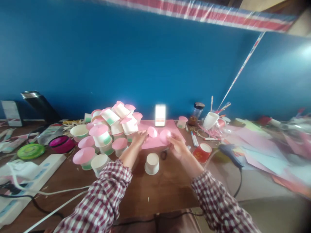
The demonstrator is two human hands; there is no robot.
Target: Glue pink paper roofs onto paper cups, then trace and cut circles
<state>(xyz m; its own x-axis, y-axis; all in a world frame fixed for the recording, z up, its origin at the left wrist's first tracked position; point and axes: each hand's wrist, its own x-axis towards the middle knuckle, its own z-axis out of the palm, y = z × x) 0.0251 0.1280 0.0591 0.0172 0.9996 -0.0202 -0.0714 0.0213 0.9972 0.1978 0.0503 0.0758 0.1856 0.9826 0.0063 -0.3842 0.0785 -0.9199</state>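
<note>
My right hand (178, 145) is closed in a pinch on the edge of a pink paper disc (165, 137). The fingers of my left hand (140, 138) are pinched together at the edge of a second, smaller-looking pink disc (152, 132). Both hands are over a pink paper sheet (175, 127). Nearer to me, a white paper cup (152, 163) stands upside down between my forearms. What look like dark scissor handles (164, 154) lie beside it. To the left is a heap of paper cups (110, 116) with pink discs on them.
A lit phone (160, 116) leans at the wall. On the right are a red paper cup (202, 152), markers (194, 139), a jar (196, 113), a glue gun (229, 154) and paper sheets (264, 155). A power strip (36, 181) with cables lies at left.
</note>
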